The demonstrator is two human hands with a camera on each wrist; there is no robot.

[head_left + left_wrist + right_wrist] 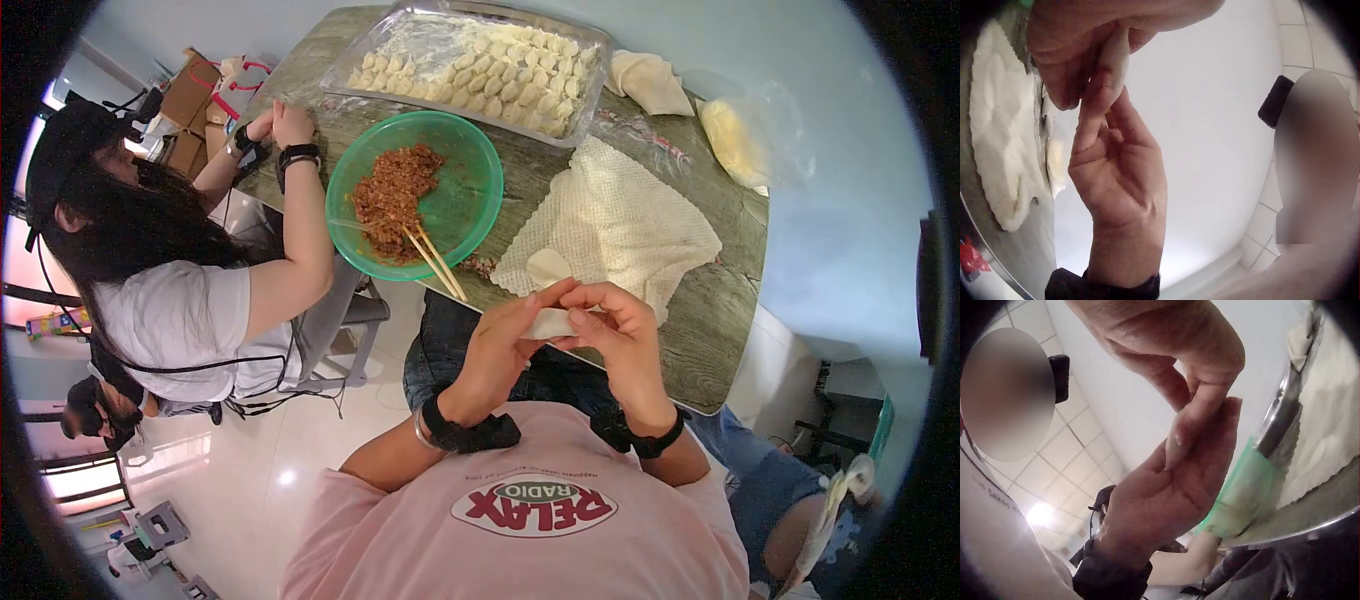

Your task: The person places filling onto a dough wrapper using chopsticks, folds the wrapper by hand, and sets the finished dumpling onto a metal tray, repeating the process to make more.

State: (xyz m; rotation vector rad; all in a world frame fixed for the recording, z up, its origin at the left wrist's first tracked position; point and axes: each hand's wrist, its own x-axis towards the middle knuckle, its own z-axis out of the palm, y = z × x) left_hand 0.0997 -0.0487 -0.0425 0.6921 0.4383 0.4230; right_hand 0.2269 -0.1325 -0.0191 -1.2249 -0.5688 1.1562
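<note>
A pale folded dumpling (550, 323) is held between both hands at the table's near edge. My left hand (497, 348) holds it from the left, its fingers around the underside. From the right, my right hand (628, 345) pinches the edge with thumb and fingers. In the left wrist view the dumpling (1120, 59) shows as a white strip between the hands; in the right wrist view fingers cover most of it. Just beyond the hands, a round dough wrapper (548, 267) lies on a textured white cloth (640, 225).
Left of the cloth stands a green bowl (480, 190) of minced filling (395, 195) with chopsticks (435, 262). Behind it, a metal tray (345, 75) bears rows of dumplings. A plastic bag (740, 135) lies at the right edge. Another person (190, 290) sits at the left.
</note>
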